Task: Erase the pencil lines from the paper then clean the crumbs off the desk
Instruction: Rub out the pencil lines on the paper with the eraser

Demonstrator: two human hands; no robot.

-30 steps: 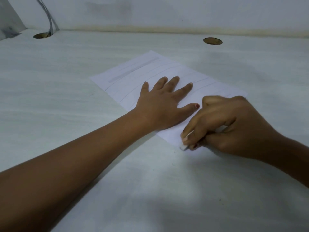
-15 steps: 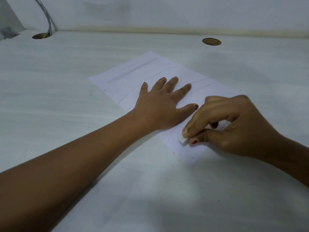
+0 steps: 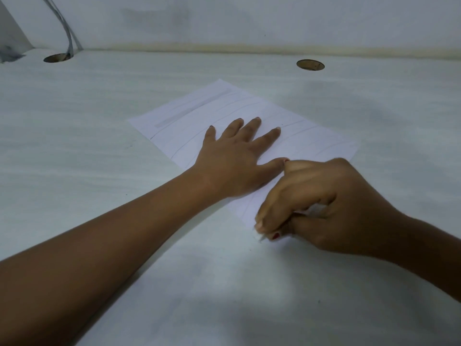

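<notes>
A white sheet of paper with several faint pencil lines lies slanted on the pale desk. My left hand lies flat on the middle of the sheet, fingers spread and straight, pressing it down. My right hand is at the sheet's near corner, fingers and thumb curled round a small white eraser. Only the eraser's tip shows below the fingertips, touching the paper's near edge. The hand hides most of that corner.
Two round cable holes are cut in the desk at the back, one on the left with grey cables running into it, one on the right. A wall runs along the back edge. A few dark specks dot the desk near the paper.
My right hand rubbed the eraser up onto the paper, then back down to the near corner. My left hand stayed flat on the sheet.
</notes>
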